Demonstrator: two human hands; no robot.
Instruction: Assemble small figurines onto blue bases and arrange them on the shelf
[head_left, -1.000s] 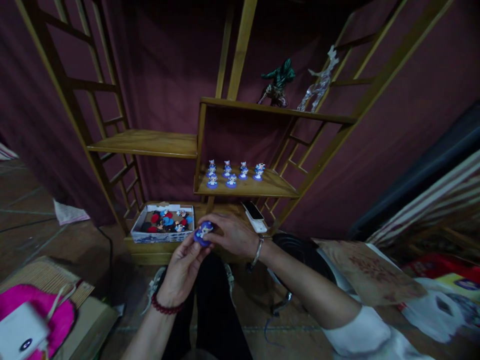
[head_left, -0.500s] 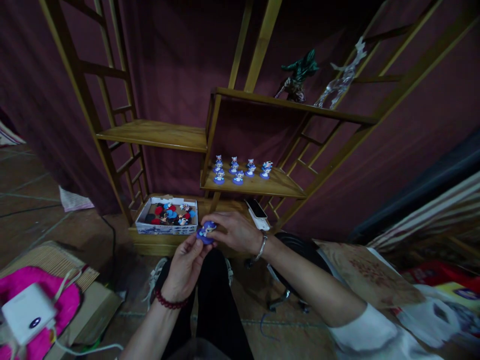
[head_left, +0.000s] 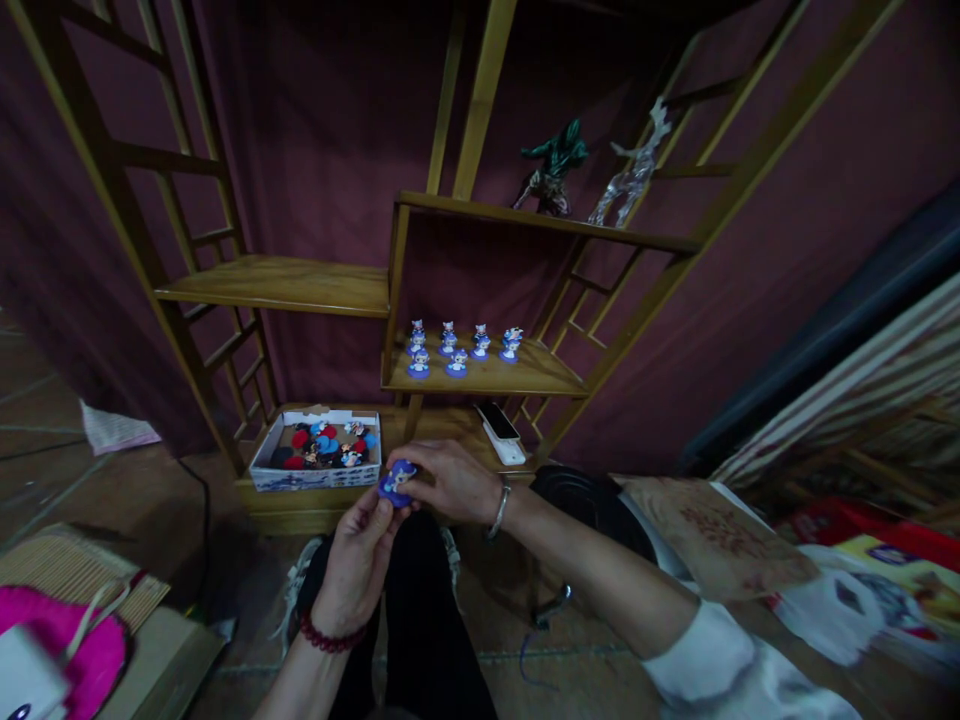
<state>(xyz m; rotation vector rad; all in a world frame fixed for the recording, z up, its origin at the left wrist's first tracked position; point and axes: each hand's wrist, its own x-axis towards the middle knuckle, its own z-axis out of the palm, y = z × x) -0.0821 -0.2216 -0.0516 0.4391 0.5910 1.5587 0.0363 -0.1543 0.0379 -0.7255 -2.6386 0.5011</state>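
Observation:
A small purple-haired figurine (head_left: 397, 482) on a round purple base is held between both hands, above my knees. My left hand (head_left: 362, 545) pinches its base from below with thumb and fingers. From the right, my right hand (head_left: 444, 480) grips the figurine's upper part with thumb and forefinger. Beyond my hands, several similar figurines (head_left: 457, 363) stand in rows on the middle wooden shelf (head_left: 540, 375). To the left of my hands, an open cardboard box (head_left: 315, 478) holds a jumble of figurines and red, blue and dark round bases.
A dark phone (head_left: 498, 421) lies on a white case-like object at the lower shelf's right. A green figure (head_left: 556, 165) and a clear deer-shaped ornament (head_left: 628, 180) stand on the upper shelf. A black stool (head_left: 592, 505) is at right; a cardboard carton (head_left: 161, 640) sits at lower left.
The whole view has shifted, so the shelf appears further left and slightly lower. Both hands still hold the figurine, which looks slightly turned.

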